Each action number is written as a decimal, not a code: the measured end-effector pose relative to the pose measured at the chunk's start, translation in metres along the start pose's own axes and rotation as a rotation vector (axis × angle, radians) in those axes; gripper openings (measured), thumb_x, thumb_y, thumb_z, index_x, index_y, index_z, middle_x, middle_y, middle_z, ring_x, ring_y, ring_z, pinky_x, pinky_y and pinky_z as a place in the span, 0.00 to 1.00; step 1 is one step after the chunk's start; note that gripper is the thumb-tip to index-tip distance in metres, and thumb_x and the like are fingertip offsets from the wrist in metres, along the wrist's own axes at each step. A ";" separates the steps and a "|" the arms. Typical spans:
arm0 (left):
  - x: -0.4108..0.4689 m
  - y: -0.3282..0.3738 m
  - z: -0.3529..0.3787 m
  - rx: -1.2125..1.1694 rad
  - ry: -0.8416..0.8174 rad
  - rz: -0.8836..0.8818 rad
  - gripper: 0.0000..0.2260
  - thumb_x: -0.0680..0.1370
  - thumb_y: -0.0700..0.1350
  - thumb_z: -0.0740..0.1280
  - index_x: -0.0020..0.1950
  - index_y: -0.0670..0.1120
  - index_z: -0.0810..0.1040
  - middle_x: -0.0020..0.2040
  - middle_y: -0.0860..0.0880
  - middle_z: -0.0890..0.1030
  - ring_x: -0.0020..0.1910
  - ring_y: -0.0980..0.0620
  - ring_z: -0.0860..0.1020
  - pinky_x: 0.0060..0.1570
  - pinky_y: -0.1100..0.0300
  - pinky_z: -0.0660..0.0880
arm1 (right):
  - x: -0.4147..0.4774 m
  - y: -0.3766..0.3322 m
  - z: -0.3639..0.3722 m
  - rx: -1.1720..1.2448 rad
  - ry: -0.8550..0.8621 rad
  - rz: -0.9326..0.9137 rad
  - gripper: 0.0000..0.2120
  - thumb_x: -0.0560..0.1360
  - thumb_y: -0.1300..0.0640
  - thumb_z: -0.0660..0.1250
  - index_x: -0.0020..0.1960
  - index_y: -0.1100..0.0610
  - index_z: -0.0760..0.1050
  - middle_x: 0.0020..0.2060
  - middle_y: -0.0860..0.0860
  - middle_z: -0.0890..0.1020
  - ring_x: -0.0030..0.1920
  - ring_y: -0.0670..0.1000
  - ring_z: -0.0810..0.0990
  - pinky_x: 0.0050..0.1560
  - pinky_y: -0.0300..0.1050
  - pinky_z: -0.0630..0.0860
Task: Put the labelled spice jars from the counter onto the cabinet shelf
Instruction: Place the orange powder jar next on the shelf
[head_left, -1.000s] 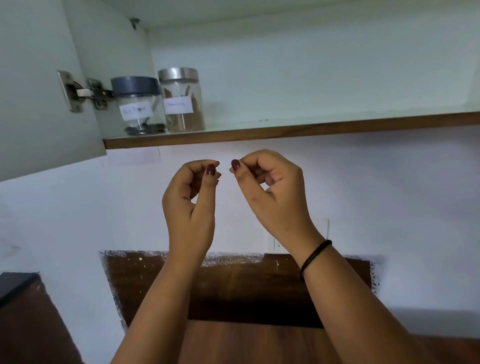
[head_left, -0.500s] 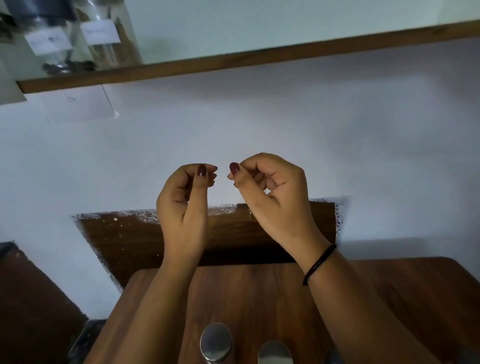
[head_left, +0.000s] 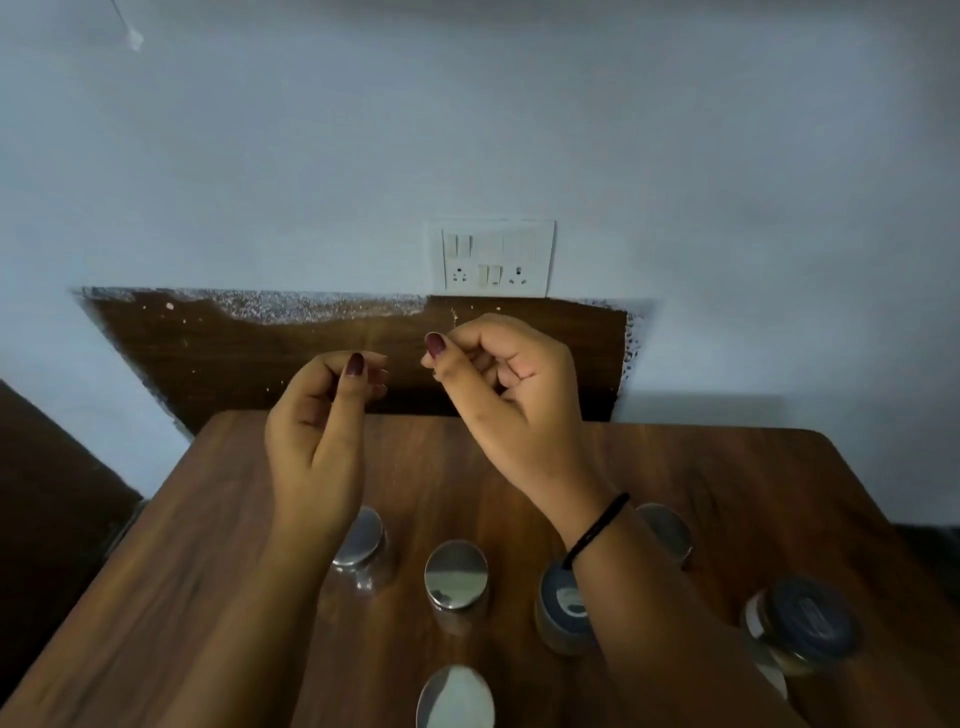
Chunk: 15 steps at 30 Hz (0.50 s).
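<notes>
From the head view, I hold my left hand and right hand raised side by side above the wooden counter, both with fingers curled in and thumbs against the fingertips. I can make out nothing in either. Under my forearms the spice jars stand on the counter: steel-lidded jars to the left and middle, dark-lidded jars to the right. A black band circles my right wrist, and a switch plate sits on the wall.
</notes>
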<state>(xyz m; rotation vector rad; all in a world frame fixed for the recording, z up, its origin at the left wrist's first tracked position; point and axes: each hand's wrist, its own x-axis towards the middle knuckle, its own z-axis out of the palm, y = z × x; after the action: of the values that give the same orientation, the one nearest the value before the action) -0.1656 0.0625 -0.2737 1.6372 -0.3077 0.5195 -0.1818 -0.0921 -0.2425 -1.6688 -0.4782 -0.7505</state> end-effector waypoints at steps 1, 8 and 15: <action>-0.007 -0.002 0.000 0.012 0.003 -0.014 0.12 0.83 0.45 0.60 0.54 0.40 0.80 0.47 0.44 0.83 0.49 0.47 0.82 0.50 0.52 0.80 | -0.006 0.003 -0.003 0.001 -0.010 0.014 0.08 0.77 0.64 0.68 0.42 0.67 0.80 0.34 0.58 0.81 0.35 0.56 0.80 0.35 0.56 0.75; -0.049 -0.024 0.000 0.108 0.018 -0.114 0.10 0.84 0.42 0.59 0.52 0.47 0.80 0.47 0.51 0.83 0.49 0.52 0.81 0.50 0.59 0.80 | -0.045 0.019 -0.016 -0.023 -0.063 0.114 0.08 0.77 0.63 0.68 0.42 0.66 0.81 0.35 0.57 0.81 0.36 0.55 0.81 0.36 0.56 0.77; -0.096 -0.049 0.000 0.179 -0.011 -0.229 0.12 0.83 0.44 0.59 0.53 0.41 0.81 0.48 0.50 0.83 0.46 0.51 0.82 0.45 0.56 0.80 | -0.093 0.042 -0.014 -0.028 -0.147 0.175 0.10 0.77 0.59 0.67 0.43 0.65 0.81 0.34 0.56 0.82 0.36 0.53 0.81 0.35 0.56 0.77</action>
<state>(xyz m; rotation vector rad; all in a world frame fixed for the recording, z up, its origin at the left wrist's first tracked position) -0.2243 0.0595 -0.3644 1.8220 -0.0808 0.3725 -0.2230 -0.1077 -0.3353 -1.7738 -0.4191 -0.5110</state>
